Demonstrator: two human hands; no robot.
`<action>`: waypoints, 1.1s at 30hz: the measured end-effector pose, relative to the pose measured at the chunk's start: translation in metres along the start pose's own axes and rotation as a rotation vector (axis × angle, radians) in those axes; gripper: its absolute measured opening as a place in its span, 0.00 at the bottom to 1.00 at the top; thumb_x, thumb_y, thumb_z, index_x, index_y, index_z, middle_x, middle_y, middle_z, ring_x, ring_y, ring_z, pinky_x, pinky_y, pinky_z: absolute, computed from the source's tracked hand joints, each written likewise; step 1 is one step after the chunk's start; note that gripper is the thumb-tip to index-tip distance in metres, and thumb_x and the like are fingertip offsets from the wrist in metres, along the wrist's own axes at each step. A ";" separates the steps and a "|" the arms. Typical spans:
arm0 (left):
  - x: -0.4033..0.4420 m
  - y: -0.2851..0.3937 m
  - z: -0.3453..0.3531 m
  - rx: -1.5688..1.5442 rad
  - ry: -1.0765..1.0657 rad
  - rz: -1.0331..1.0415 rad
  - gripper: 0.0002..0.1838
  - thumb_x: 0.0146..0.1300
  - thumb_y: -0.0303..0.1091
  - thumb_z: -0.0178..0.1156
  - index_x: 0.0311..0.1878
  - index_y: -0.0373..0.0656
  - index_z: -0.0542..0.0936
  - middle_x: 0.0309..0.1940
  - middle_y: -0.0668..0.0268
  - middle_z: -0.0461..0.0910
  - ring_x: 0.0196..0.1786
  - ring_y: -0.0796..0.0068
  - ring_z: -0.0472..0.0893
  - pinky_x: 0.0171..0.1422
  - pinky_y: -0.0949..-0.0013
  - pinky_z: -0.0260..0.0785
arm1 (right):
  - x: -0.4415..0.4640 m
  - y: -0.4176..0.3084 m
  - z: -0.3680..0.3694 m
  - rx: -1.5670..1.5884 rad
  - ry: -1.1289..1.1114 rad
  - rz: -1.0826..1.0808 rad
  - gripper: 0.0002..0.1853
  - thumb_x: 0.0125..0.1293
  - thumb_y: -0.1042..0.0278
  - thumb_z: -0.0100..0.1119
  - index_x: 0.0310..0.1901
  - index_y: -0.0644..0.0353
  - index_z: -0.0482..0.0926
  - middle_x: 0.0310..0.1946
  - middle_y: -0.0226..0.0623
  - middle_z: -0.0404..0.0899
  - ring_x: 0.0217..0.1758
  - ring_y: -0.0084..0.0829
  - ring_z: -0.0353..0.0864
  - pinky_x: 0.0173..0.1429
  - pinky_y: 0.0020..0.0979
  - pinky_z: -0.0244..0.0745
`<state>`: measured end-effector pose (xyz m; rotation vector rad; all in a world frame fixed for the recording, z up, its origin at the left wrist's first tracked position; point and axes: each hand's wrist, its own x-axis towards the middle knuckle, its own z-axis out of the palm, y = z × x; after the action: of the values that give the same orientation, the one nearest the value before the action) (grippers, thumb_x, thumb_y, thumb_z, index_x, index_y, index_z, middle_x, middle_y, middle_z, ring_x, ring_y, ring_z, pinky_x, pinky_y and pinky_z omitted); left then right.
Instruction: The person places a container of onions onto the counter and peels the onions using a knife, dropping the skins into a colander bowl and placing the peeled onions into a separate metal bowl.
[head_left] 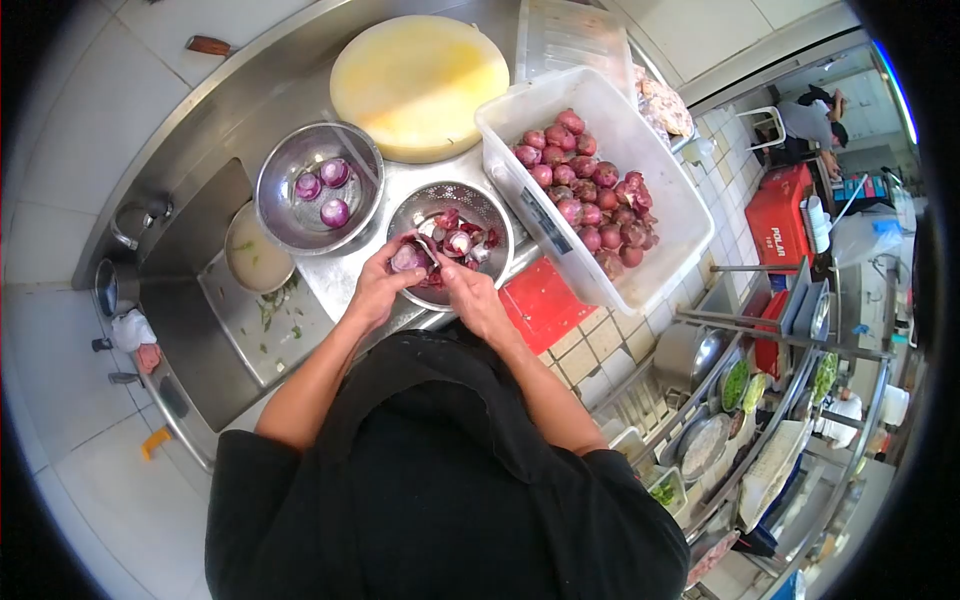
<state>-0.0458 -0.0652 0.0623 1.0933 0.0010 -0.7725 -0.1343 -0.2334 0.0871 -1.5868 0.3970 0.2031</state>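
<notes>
My left hand [376, 287] is closed around a red onion [408, 258], over the near side of a perforated metal colander [503, 212]. Against the same onion, my right hand [476, 299] has its fingers pinched together; what lies between them is too small to make out. Loose purple skins and onion pieces [458, 243] lie in the colander. Left of it, a steel bowl [272, 222] contains three peeled red onions [334, 212]. A translucent plastic tub [672, 262] at the right holds many unpeeled red onions [588, 190].
A thick round yellow board [418, 88] stands behind the bowls. The steel sink [225, 345] on the left holds a pot of cloudy liquid [258, 262] and green scraps. A red panel [545, 305] lies below the tub. Shelving [760, 345] and another person [805, 122] are farther right.
</notes>
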 end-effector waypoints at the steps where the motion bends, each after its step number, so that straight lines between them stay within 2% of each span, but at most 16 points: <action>1: -0.002 0.003 0.000 0.032 -0.020 0.005 0.33 0.58 0.15 0.63 0.69 0.36 0.70 0.56 0.60 0.80 0.57 0.71 0.80 0.65 0.67 0.72 | 0.001 -0.003 -0.001 0.005 0.007 0.017 0.27 0.78 0.51 0.50 0.66 0.63 0.74 0.45 0.36 0.85 0.48 0.22 0.78 0.57 0.26 0.72; 6: -0.003 0.003 -0.014 -0.009 -0.104 -0.026 0.39 0.55 0.17 0.65 0.72 0.34 0.65 0.60 0.61 0.77 0.60 0.71 0.78 0.67 0.67 0.71 | 0.006 -0.005 -0.004 -0.049 0.017 0.058 0.27 0.78 0.49 0.48 0.66 0.63 0.75 0.39 0.37 0.84 0.44 0.24 0.78 0.52 0.28 0.73; 10: -0.010 0.012 -0.021 0.002 -0.235 -0.136 0.43 0.52 0.20 0.66 0.73 0.35 0.61 0.64 0.60 0.73 0.66 0.70 0.74 0.72 0.66 0.65 | 0.014 0.013 -0.008 -0.124 0.081 0.035 0.28 0.78 0.46 0.48 0.65 0.62 0.75 0.31 0.34 0.80 0.37 0.24 0.75 0.46 0.30 0.72; 13: -0.012 0.015 -0.021 -0.074 -0.351 -0.135 0.44 0.53 0.19 0.66 0.75 0.35 0.59 0.65 0.61 0.72 0.66 0.71 0.74 0.73 0.66 0.64 | 0.013 0.011 -0.008 -0.105 0.095 0.007 0.29 0.77 0.45 0.47 0.65 0.62 0.75 0.31 0.37 0.80 0.37 0.26 0.76 0.47 0.31 0.72; 15: -0.011 0.017 -0.023 -0.097 -0.402 -0.152 0.44 0.53 0.20 0.66 0.75 0.35 0.58 0.65 0.62 0.72 0.66 0.70 0.74 0.73 0.66 0.63 | 0.010 0.003 -0.008 -0.090 0.075 0.066 0.29 0.77 0.45 0.47 0.65 0.62 0.75 0.33 0.39 0.81 0.40 0.28 0.78 0.50 0.32 0.73; 18: -0.009 0.010 -0.032 -0.105 -0.375 -0.165 0.44 0.54 0.19 0.64 0.75 0.36 0.59 0.65 0.61 0.72 0.66 0.70 0.74 0.73 0.66 0.62 | 0.008 0.003 -0.009 -0.097 0.135 0.057 0.29 0.77 0.45 0.47 0.65 0.62 0.75 0.35 0.40 0.82 0.40 0.29 0.78 0.51 0.32 0.73; 21: -0.007 0.010 -0.035 -0.105 -0.322 -0.181 0.44 0.52 0.18 0.62 0.75 0.37 0.59 0.65 0.60 0.72 0.66 0.70 0.74 0.73 0.66 0.62 | 0.011 0.007 -0.008 -0.091 0.213 0.002 0.30 0.78 0.44 0.46 0.65 0.62 0.75 0.30 0.36 0.79 0.35 0.26 0.76 0.44 0.31 0.73; 25: -0.009 0.015 -0.025 -0.036 -0.320 -0.141 0.43 0.50 0.17 0.60 0.74 0.37 0.61 0.62 0.61 0.74 0.64 0.70 0.75 0.72 0.67 0.64 | 0.015 0.018 -0.015 -0.070 0.254 0.136 0.30 0.78 0.43 0.45 0.66 0.62 0.75 0.22 0.29 0.73 0.26 0.21 0.71 0.34 0.28 0.69; 28: -0.009 0.011 -0.027 0.033 -0.271 -0.087 0.43 0.50 0.17 0.61 0.74 0.37 0.62 0.60 0.62 0.75 0.63 0.71 0.76 0.70 0.67 0.65 | 0.008 0.005 -0.012 -0.060 0.288 0.135 0.30 0.78 0.45 0.45 0.68 0.63 0.72 0.20 0.26 0.69 0.24 0.19 0.67 0.31 0.27 0.67; 31: -0.005 0.007 -0.030 0.110 -0.198 -0.039 0.41 0.51 0.19 0.64 0.72 0.37 0.64 0.59 0.63 0.76 0.60 0.72 0.78 0.68 0.68 0.67 | 0.001 0.015 -0.008 -0.063 0.239 0.099 0.31 0.78 0.47 0.47 0.71 0.65 0.67 0.25 0.33 0.77 0.30 0.24 0.76 0.39 0.30 0.73; 33: -0.003 0.005 -0.022 0.185 -0.094 -0.033 0.40 0.51 0.22 0.68 0.71 0.38 0.66 0.58 0.63 0.77 0.58 0.72 0.79 0.66 0.68 0.69 | -0.005 0.015 -0.001 -0.146 0.199 -0.011 0.32 0.77 0.47 0.48 0.72 0.64 0.65 0.33 0.43 0.83 0.40 0.30 0.81 0.48 0.33 0.75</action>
<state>-0.0375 -0.0448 0.0571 1.2330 -0.1345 -0.8661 -0.1446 -0.2344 0.0748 -1.7592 0.5373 0.0671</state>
